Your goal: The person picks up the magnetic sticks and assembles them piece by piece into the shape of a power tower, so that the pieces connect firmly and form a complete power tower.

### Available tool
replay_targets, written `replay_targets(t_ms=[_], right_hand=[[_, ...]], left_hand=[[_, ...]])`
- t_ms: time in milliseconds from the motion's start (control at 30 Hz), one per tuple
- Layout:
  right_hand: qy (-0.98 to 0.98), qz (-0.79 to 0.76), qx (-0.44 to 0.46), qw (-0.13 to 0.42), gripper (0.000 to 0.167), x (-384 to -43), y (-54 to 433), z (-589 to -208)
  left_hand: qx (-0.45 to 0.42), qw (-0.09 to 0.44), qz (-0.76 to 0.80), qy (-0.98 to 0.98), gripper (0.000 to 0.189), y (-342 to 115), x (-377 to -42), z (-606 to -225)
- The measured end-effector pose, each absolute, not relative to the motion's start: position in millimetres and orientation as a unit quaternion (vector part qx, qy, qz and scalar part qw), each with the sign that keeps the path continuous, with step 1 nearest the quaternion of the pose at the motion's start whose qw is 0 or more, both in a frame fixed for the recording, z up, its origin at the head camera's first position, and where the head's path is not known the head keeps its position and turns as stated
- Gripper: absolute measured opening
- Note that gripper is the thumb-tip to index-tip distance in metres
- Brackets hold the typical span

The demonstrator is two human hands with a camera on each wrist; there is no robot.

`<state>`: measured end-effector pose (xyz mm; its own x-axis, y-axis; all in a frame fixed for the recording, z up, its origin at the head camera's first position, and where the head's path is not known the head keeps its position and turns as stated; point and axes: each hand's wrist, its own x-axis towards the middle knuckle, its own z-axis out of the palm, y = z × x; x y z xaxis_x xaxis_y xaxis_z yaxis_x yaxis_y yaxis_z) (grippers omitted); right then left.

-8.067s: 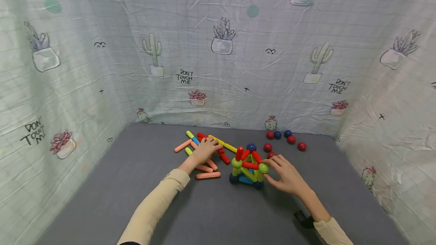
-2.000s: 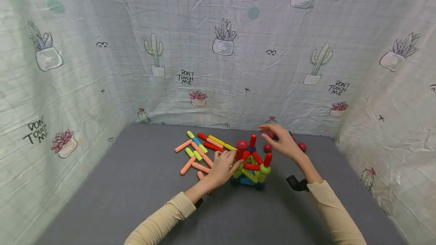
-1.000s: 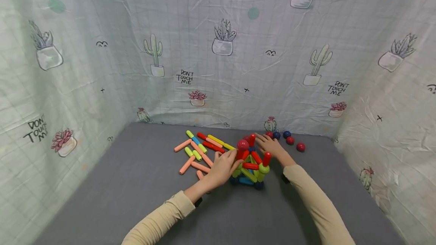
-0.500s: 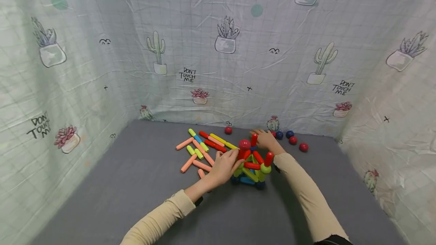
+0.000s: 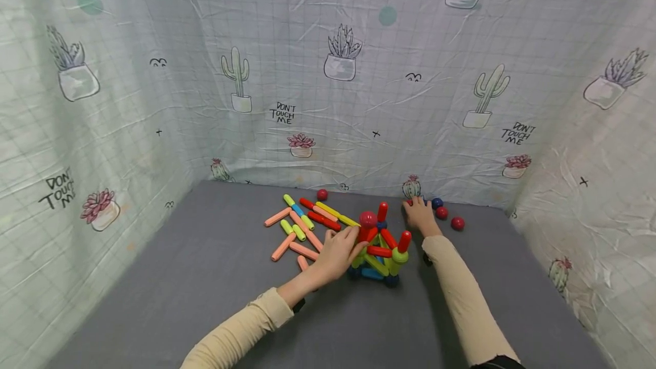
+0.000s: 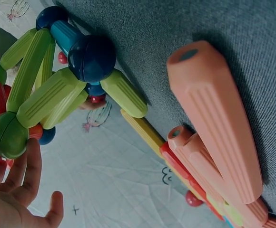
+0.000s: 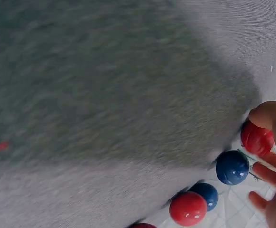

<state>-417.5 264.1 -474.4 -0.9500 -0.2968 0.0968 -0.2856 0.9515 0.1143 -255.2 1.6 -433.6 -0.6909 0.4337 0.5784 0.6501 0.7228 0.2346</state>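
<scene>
A magnetic ball-and-rod structure point(image 5: 378, 251) stands mid-table, with dark blue balls at the base, light green rods and balls, and red rods on top. My left hand point(image 5: 335, 252) pinches the upright red rod point(image 5: 363, 234) at its left corner, capped by a red ball point(image 5: 368, 219). In the left wrist view, fingers of the left hand point(image 6: 16, 190) touch a green ball point(image 6: 8, 135). At the back right, my right hand point(image 5: 421, 216) reaches the row of loose balls. Its thumb and fingers hold a red ball point(image 7: 257, 137), partly hidden, beside a blue ball point(image 7: 232, 167).
Loose salmon, green, blue, red and yellow rods point(image 5: 307, 232) lie left of the structure. One red ball point(image 5: 322, 194) sits behind them near the curtain. More balls, such as a red one point(image 5: 458, 223), lie at the back right. A patterned curtain point(image 5: 338, 107) encloses the table.
A red ball has rolled leftward along the back. My right hand has gone from behind the structure rightward to the ball row. Upright red rods and a red ball have been added since the oldest frame.
</scene>
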Motion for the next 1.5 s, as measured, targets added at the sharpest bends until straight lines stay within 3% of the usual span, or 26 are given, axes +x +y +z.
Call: replay_targets(t_ms=[167,367,533,633,767,900,1133,1333,1500], right_hand=[[-0.975,-0.056,0.184,0.116,0.026,-411,268,-475],[-0.974,0.041,0.194,0.111,0.027,-398,267,-470],[-0.919,0.296,0.221,0.14,0.035,-377,249,-424],[-0.877,0.36,0.27,0.171,0.036,-359,237,-385],[-0.855,0.338,0.352,0.172,0.035,-340,225,-354],[-0.859,0.277,0.397,0.169,0.034,-330,217,-349],[-0.868,0.261,0.388,0.167,0.034,-328,217,-353],[-0.874,0.282,0.367,0.15,0.048,-318,226,-353],[-0.872,0.303,0.334,0.191,0.046,-291,241,-357]], left_hand=[[-0.31,0.256,-0.216,-0.89,0.017,2,-255,-433],[-0.316,0.261,-0.212,-0.887,0.018,2,-255,-434],[-0.307,0.25,-0.213,-0.893,0.018,2,-254,-436],[-0.302,0.244,-0.215,-0.896,0.019,2,-254,-436],[-0.298,0.24,-0.213,-0.899,0.019,3,-254,-434],[-0.297,0.238,-0.215,-0.899,0.019,3,-254,-433],[-0.293,0.24,-0.225,-0.898,0.017,3,-255,-432],[-0.306,0.228,-0.227,-0.896,0.019,0,-256,-433],[-0.366,0.241,-0.24,-0.866,0.021,-19,-275,-440]])
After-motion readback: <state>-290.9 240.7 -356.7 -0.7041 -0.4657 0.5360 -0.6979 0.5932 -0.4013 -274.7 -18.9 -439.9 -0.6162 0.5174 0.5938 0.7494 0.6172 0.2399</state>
